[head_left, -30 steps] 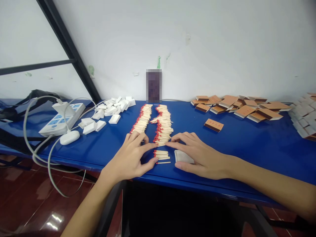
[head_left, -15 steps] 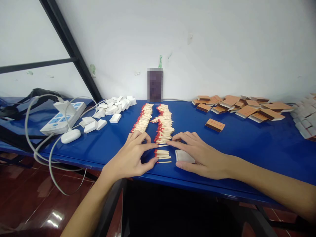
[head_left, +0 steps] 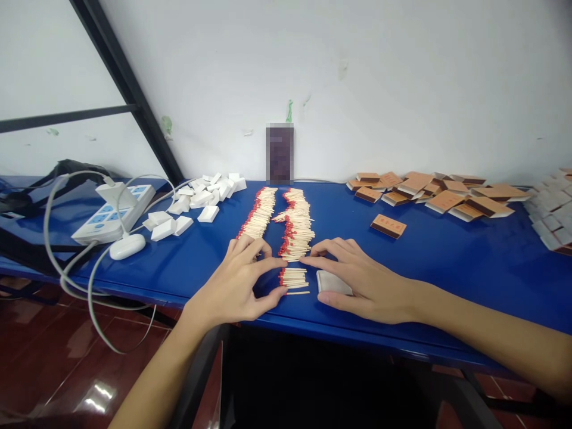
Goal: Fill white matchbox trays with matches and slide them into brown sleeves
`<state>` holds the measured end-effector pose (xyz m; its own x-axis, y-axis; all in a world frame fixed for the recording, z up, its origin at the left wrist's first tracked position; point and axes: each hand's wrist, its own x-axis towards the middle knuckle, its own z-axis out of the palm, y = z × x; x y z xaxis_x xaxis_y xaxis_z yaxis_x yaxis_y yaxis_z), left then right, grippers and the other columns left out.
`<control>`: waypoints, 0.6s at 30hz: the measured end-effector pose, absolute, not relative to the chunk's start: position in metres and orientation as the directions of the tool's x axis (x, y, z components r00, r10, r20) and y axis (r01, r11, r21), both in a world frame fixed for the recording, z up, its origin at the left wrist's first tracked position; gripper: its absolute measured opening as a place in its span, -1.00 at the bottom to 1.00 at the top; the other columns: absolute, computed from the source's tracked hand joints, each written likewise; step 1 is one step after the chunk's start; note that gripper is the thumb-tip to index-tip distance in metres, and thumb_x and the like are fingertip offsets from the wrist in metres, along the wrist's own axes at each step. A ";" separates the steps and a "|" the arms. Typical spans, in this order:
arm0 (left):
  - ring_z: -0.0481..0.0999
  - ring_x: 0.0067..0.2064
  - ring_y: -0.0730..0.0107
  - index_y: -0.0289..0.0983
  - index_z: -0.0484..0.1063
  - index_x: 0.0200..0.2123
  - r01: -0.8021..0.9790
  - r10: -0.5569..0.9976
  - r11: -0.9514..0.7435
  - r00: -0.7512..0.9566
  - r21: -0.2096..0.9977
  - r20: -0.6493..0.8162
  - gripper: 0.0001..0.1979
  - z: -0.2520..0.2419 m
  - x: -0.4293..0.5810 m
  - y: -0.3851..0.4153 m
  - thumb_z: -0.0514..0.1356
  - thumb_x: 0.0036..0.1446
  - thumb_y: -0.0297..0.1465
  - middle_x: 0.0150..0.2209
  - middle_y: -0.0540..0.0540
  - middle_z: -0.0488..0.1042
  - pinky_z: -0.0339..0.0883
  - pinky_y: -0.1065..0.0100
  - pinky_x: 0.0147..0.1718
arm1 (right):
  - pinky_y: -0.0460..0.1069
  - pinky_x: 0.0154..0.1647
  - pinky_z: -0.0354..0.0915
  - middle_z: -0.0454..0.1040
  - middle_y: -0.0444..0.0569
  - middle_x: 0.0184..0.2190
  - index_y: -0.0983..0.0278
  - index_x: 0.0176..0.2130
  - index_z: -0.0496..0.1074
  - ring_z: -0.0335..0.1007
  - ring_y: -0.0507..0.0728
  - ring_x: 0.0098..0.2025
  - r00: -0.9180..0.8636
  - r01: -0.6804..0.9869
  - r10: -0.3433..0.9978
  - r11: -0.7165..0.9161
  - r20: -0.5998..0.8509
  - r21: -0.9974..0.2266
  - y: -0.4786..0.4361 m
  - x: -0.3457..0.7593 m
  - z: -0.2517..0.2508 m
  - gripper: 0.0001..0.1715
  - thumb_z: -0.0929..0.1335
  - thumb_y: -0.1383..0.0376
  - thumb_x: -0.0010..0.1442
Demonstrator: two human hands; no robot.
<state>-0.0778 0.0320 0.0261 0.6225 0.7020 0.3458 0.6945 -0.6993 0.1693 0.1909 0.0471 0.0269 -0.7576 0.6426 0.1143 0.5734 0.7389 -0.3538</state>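
Red-tipped matches lie in two long rows, a left row (head_left: 259, 211) and a right row (head_left: 297, 232). Below the right row is a small separate group of matches (head_left: 295, 277), with a single match (head_left: 298, 293) under it. My left hand (head_left: 245, 280) has thumb and index finger spread at the red heads. On the other side, my right hand (head_left: 361, 280) is open, its index fingertip at the lower end of the right row. A white tray (head_left: 333, 282) lies partly hidden beneath my right hand.
White small boxes (head_left: 203, 196) and a power strip (head_left: 114, 215) with cables are at left. Orange matchbox sleeves (head_left: 440, 193) lie at back right, one sleeve (head_left: 388, 226) nearer. White stacked boxes (head_left: 554, 208) stand far right. An upright dark, pixelated object (head_left: 280, 154) is at the wall.
A match that lay between the fingertips has joined the upper or lower matches; which is unclear. My right index finger has shifted slightly left. The small group reaches slightly higher.
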 end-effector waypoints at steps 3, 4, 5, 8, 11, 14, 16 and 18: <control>0.29 -0.05 0.11 -0.19 0.50 0.03 0.726 0.713 -0.676 0.602 0.127 0.358 -0.61 0.026 -0.077 0.032 0.21 0.20 -0.15 -0.11 -0.14 0.36 0.18 0.08 -0.08 | 0.34 0.11 0.14 0.30 0.18 0.14 0.17 0.28 0.29 0.21 0.34 0.11 -0.758 0.573 0.642 0.740 0.116 -0.353 0.047 0.190 0.027 -0.32 0.19 -0.09 0.33; 0.29 -0.05 0.10 -0.20 0.51 0.02 0.732 0.717 -0.671 0.599 0.120 0.355 -0.61 0.026 -0.077 0.032 0.20 0.21 -0.14 -0.11 -0.15 0.36 0.19 0.08 -0.08 | 0.34 0.11 0.14 0.31 0.17 0.14 0.15 0.28 0.29 0.21 0.34 0.11 -0.758 0.571 0.641 0.742 0.120 -0.351 0.047 0.190 0.027 -0.32 0.19 -0.09 0.33; 0.28 -0.06 0.10 -0.20 0.51 0.01 0.736 0.721 -0.667 0.599 0.116 0.350 -0.61 0.026 -0.077 0.032 0.19 0.21 -0.13 -0.12 -0.15 0.36 0.19 0.08 -0.09 | 0.34 0.11 0.14 0.31 0.16 0.13 0.13 0.29 0.28 0.21 0.34 0.11 -0.758 0.570 0.640 0.744 0.126 -0.349 0.047 0.191 0.026 -0.33 0.20 -0.09 0.33; 0.27 -0.05 0.09 -0.19 0.51 0.03 0.739 0.729 -0.664 0.603 0.117 0.324 -0.58 0.027 -0.076 0.033 0.18 0.21 -0.11 -0.12 -0.16 0.36 0.20 0.06 -0.07 | 0.33 0.09 0.15 0.31 0.13 0.10 0.08 0.32 0.23 0.21 0.33 0.08 -0.757 0.572 0.638 0.751 0.141 -0.329 0.048 0.191 0.023 -0.31 0.21 -0.10 0.32; 0.27 -0.04 0.09 -0.19 0.51 0.04 0.736 0.728 -0.667 0.610 0.116 0.313 -0.59 0.027 -0.076 0.033 0.18 0.22 -0.12 -0.12 -0.15 0.36 0.20 0.06 -0.07 | 0.33 0.10 0.15 0.30 0.12 0.08 0.06 0.35 0.19 0.20 0.32 0.06 -0.762 0.570 0.631 0.760 0.146 -0.311 0.048 0.191 0.021 -0.29 0.21 -0.10 0.32; 0.27 -0.05 0.10 -0.17 0.51 0.05 0.737 0.725 -0.668 0.612 0.107 0.315 -0.60 0.026 -0.076 0.033 0.18 0.23 -0.13 -0.12 -0.15 0.35 0.18 0.08 -0.09 | 0.32 0.09 0.14 0.30 0.13 0.07 0.08 0.36 0.16 0.19 0.32 0.06 -0.767 0.567 0.625 0.765 0.144 -0.304 0.048 0.191 0.021 -0.28 0.20 -0.10 0.33; 0.27 -0.05 0.11 -0.15 0.50 0.06 0.735 0.724 -0.670 0.615 0.105 0.312 -0.60 0.026 -0.077 0.033 0.18 0.23 -0.12 -0.13 -0.15 0.35 0.17 0.08 -0.10 | 0.31 0.09 0.14 0.29 0.13 0.06 0.10 0.35 0.17 0.18 0.32 0.05 -0.767 0.570 0.626 0.765 0.139 -0.300 0.048 0.191 0.021 -0.28 0.20 -0.09 0.33; 0.27 -0.05 0.11 -0.15 0.50 0.06 0.734 0.724 -0.671 0.618 0.106 0.306 -0.60 0.027 -0.077 0.033 0.17 0.24 -0.12 -0.13 -0.14 0.34 0.17 0.08 -0.10 | 0.31 0.09 0.14 0.28 0.13 0.06 0.10 0.35 0.17 0.18 0.31 0.05 -0.768 0.571 0.627 0.763 0.131 -0.302 0.048 0.191 0.022 -0.28 0.20 -0.09 0.33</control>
